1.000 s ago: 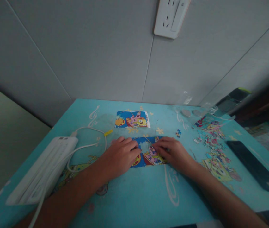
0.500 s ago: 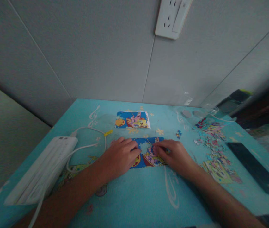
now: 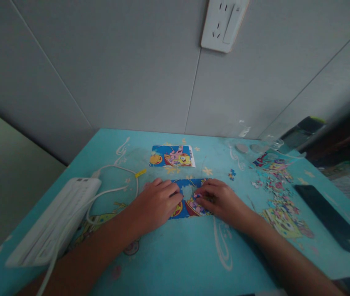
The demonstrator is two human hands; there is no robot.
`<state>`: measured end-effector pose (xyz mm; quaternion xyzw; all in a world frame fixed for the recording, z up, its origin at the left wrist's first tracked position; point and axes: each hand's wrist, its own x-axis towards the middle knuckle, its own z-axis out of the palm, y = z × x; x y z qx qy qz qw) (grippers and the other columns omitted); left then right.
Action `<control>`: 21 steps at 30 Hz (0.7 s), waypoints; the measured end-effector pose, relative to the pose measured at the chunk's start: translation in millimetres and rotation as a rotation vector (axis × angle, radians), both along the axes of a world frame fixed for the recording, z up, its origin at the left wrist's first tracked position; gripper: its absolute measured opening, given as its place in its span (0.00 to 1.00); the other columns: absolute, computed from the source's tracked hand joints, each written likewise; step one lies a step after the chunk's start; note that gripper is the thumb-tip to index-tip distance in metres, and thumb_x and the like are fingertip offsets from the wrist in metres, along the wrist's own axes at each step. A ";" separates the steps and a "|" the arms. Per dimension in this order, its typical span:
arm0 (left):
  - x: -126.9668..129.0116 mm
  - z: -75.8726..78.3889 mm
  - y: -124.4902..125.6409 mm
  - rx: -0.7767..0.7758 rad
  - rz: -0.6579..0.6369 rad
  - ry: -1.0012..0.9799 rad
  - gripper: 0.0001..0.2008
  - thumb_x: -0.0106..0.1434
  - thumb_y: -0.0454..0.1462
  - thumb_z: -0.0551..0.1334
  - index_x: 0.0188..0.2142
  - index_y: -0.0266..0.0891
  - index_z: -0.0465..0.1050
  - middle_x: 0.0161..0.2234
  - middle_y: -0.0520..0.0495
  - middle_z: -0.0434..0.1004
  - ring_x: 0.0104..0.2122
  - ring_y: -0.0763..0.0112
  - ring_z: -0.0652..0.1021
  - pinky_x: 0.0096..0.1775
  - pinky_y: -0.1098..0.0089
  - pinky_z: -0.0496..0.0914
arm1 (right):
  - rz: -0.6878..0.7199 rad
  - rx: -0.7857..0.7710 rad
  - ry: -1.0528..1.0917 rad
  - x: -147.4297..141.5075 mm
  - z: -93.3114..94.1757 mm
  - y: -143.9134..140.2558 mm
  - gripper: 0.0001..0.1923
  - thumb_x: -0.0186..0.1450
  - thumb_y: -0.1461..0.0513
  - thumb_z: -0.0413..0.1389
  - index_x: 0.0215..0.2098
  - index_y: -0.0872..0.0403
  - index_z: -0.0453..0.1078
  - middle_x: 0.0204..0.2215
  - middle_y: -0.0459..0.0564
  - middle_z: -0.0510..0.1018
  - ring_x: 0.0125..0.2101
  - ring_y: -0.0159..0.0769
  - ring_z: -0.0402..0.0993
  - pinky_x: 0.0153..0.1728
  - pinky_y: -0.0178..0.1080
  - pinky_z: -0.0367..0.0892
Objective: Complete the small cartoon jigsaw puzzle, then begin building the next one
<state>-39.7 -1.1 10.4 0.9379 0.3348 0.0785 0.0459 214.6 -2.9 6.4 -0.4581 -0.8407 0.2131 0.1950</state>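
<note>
Currently, left hand half-curled on puzzle, right hand loosely bunched at its opposite end, any grip unclear; sideways push could split puzzle between hands.

One left hand and one right hand are counted at one partly assembled jigsaw, with one picture card beyond the grip. Right of the right hand are one heap of loose pieces, too blurred to number, and one dark oblong object; beyond that hand are one small cluster of pieces and two pale discs. Left of the left hand are one white oblong device and one yellow tag.
</note>
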 end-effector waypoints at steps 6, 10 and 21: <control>-0.4 -0.7 -1.1 0.002 0.007 -0.004 0.08 0.72 0.36 0.56 0.41 0.41 0.74 0.41 0.48 0.73 0.41 0.64 0.71 0.44 0.62 0.61 | -0.122 0.013 0.046 5.0 4.3 3.6 0.05 0.67 0.61 0.60 0.41 0.51 0.76 0.34 0.48 0.78 0.34 0.35 0.73 0.38 0.38 0.66; -0.5 -3.3 -0.5 0.021 0.007 0.010 0.08 0.72 0.36 0.56 0.41 0.41 0.74 0.41 0.47 0.73 0.41 0.64 0.71 0.44 0.61 0.61 | -0.093 0.041 0.088 1.2 4.0 1.8 0.07 0.67 0.61 0.60 0.44 0.51 0.76 0.35 0.48 0.79 0.36 0.36 0.73 0.39 0.39 0.66; 0.4 -1.6 -0.5 0.040 -0.007 0.037 0.07 0.71 0.36 0.57 0.43 0.41 0.74 0.41 0.48 0.73 0.41 0.63 0.71 0.43 0.61 0.61 | 0.036 0.073 0.031 -11.9 -4.8 -1.4 0.08 0.68 0.59 0.60 0.44 0.52 0.76 0.36 0.50 0.77 0.38 0.38 0.72 0.41 0.40 0.67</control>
